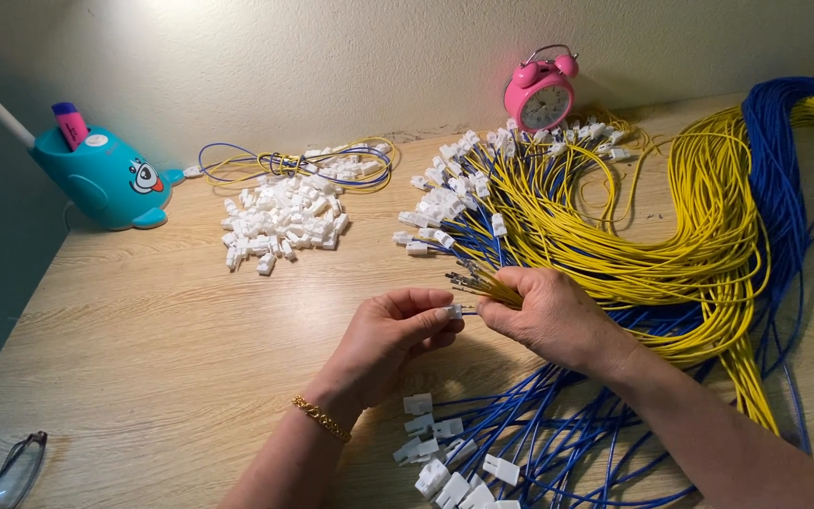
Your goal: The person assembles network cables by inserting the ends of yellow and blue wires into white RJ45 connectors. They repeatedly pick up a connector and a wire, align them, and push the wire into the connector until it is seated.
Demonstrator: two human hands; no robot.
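Note:
My left hand pinches a small white plastic connector between thumb and fingers. My right hand sits just to its right, gripping a bunch of yellow wires by their metal-tipped ends, close to the connector. The yellow wire bundle loops away to the right across the wooden table. Blue wires with white connectors lie under my wrists near the front edge.
A pile of loose white connectors lies at the back centre-left, with a small coil of wires behind it. A pink alarm clock and a teal whale-shaped holder stand by the wall. Glasses lie front left.

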